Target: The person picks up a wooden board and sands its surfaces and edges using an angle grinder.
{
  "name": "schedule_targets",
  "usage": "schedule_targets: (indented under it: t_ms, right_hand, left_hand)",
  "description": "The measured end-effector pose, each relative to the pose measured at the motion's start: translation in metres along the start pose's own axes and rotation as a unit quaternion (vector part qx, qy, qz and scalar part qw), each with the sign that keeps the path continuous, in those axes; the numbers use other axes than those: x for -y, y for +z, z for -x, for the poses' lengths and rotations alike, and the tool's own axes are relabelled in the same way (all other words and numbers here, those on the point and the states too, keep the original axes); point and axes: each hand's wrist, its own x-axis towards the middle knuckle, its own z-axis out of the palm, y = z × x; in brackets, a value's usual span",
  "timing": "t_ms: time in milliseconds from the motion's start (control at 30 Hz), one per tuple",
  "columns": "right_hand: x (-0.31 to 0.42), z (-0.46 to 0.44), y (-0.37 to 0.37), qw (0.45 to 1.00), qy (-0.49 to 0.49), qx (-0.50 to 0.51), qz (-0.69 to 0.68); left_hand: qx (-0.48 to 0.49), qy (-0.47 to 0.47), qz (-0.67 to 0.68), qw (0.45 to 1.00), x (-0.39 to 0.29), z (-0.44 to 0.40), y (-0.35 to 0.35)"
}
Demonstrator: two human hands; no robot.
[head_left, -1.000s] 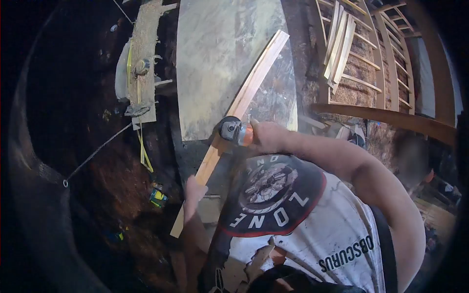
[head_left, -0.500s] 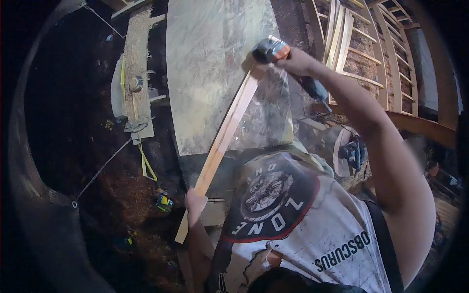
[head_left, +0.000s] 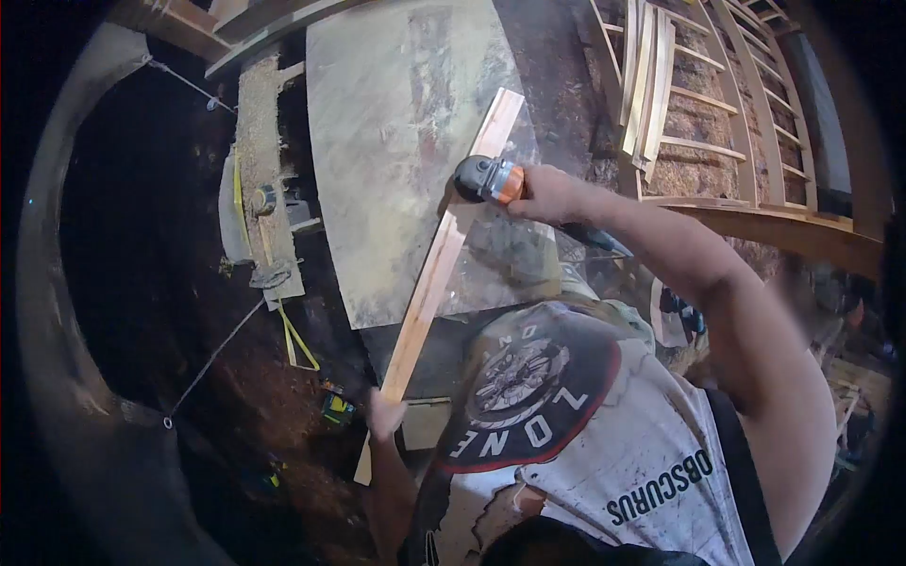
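A long, pale wooden strip (head_left: 427, 294) lies slantwise over a worn board, its far end on the board and its near end jutting past the front edge. My left hand (head_left: 386, 415) is closed round the strip close to that near end. In my right hand (head_left: 550, 195) is an angle grinder (head_left: 491, 179) with an orange and grey head. The grinder's head sits over the strip in its upper half, covering part of the wood. The disc underneath is hidden, so contact cannot be made out for certain.
The worn board (head_left: 377, 141) is the work surface. At the left stands a dusty plank (head_left: 260, 160) with a tape roll (head_left: 263, 199) and yellow strap. Several wooden strips (head_left: 647, 85) lean on ladder-like frames at the upper right. A yellow-green tool (head_left: 336, 409) lies on the ground.
The grinder has moved down along the strip toward me, uncovering the strip's far end. My left hand keeps its hold near the lower end. The view has shifted slightly.
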Motion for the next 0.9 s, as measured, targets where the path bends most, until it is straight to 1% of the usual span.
schedule_targets:
  t_ms: [33, 67, 100, 133, 167, 200, 233, 267, 300, 333, 367, 400, 433, 500, 533, 567, 600, 667, 700, 767, 800, 833, 867, 900]
  right_hand:
    - [0.006, 0.006, -0.007, 1.000, 0.017, 0.019, 0.007]
    - [0.010, 0.008, -0.012, 0.999, 0.031, 0.038, 0.014]
    - [-0.005, 0.000, -0.018, 1.000, 0.011, -0.028, 0.003]
    - [-0.019, -0.008, -0.028, 0.998, 0.050, -0.031, -0.001]
    - [-0.018, -0.016, -0.041, 0.995, 0.089, -0.032, -0.006]
    - [-0.027, -0.031, -0.044, 0.997, 0.043, -0.055, -0.036]
    - [-0.037, -0.037, -0.052, 0.995, 0.058, -0.078, -0.035]
    - [-0.052, -0.056, -0.057, 0.992, 0.106, -0.068, -0.019]
    - [-0.068, -0.070, -0.065, 0.993, 0.103, -0.062, -0.001]
    - [-0.075, -0.078, -0.069, 0.994, 0.098, -0.055, 0.016]
    - [-0.069, -0.078, -0.069, 0.995, 0.090, -0.046, 0.021]
    - [-0.062, -0.076, -0.067, 0.996, 0.065, -0.055, 0.014]
    - [-0.052, -0.075, -0.060, 0.997, 0.044, -0.060, 0.003]
    - [-0.042, -0.070, -0.039, 0.999, 0.025, -0.037, -0.009]
    - [-0.039, -0.064, -0.033, 0.999, 0.010, -0.036, -0.023]
    - [-0.035, -0.057, -0.026, 0.998, 0.040, -0.040, -0.010]
    - [-0.036, -0.050, -0.017, 0.998, 0.045, -0.038, -0.009]
    - [-0.040, -0.040, 0.002, 0.998, 0.026, -0.002, -0.053]
    - [-0.041, -0.035, 0.011, 0.997, 0.045, 0.021, -0.063]
    - [-0.043, -0.021, 0.027, 0.997, 0.046, 0.044, -0.053]
    - [-0.033, -0.012, 0.035, 0.996, 0.043, 0.057, -0.055]
    - [-0.020, -0.002, 0.040, 0.997, 0.043, 0.059, -0.040]
    - [-0.013, 0.005, 0.048, 0.996, 0.046, 0.059, -0.037]
    - [-0.006, 0.012, 0.057, 0.996, 0.042, 0.073, -0.041]
  left_hand:
    - [0.002, 0.001, -0.002, 1.000, 0.025, 0.000, 0.012]
    - [-0.067, 0.062, -0.071, 0.993, 0.054, -0.001, 0.025]
    - [-0.100, 0.092, -0.104, 0.985, 0.057, 0.002, 0.024]
    - [-0.136, 0.118, -0.139, 0.974, 0.061, 0.005, 0.023]
    - [-0.076, 0.058, -0.101, 0.990, 0.050, 0.013, 0.009]
    - [-0.016, -0.005, -0.061, 0.998, 0.041, 0.019, -0.003]
    - [-0.017, -0.012, -0.062, 0.998, 0.047, 0.015, -0.001]
    - [-0.010, -0.033, -0.058, 0.998, 0.053, 0.007, 0.004]
    - [-0.004, -0.055, -0.050, 0.997, 0.058, 0.003, 0.014]
    - [-0.007, -0.038, -0.048, 0.998, 0.053, 0.003, 0.016]
    - [-0.010, -0.023, -0.044, 0.999, 0.040, 0.003, 0.010]
    - [-0.012, -0.016, 0.007, 1.000, 0.024, 0.002, 0.009]
    - [-0.011, -0.013, 0.054, 0.998, -0.008, 0.004, -0.002]
    - [0.008, -0.028, 0.016, 0.999, -0.094, 0.004, -0.025]
    - [-0.010, -0.037, 0.016, 0.999, -0.110, -0.004, -0.010]
    - [-0.016, -0.039, 0.014, 0.999, -0.116, -0.008, -0.005]
    - [-0.023, -0.041, 0.013, 0.999, -0.123, -0.013, 0.001]
    - [-0.049, -0.005, 0.054, 0.997, -0.127, -0.011, 0.008]
    - [-0.042, -0.008, 0.063, 0.997, -0.132, -0.004, 0.001]
    - [0.054, 0.004, 0.092, 0.994, -0.134, 0.005, -0.029]
    - [0.059, 0.003, 0.097, 0.993, -0.120, 0.004, -0.029]
    - [0.153, -0.045, 0.183, 0.970, -0.103, 0.004, -0.033]
    - [0.244, -0.091, 0.263, 0.929, -0.087, 0.005, -0.035]
    - [0.249, -0.088, 0.263, 0.928, -0.075, 0.009, -0.040]
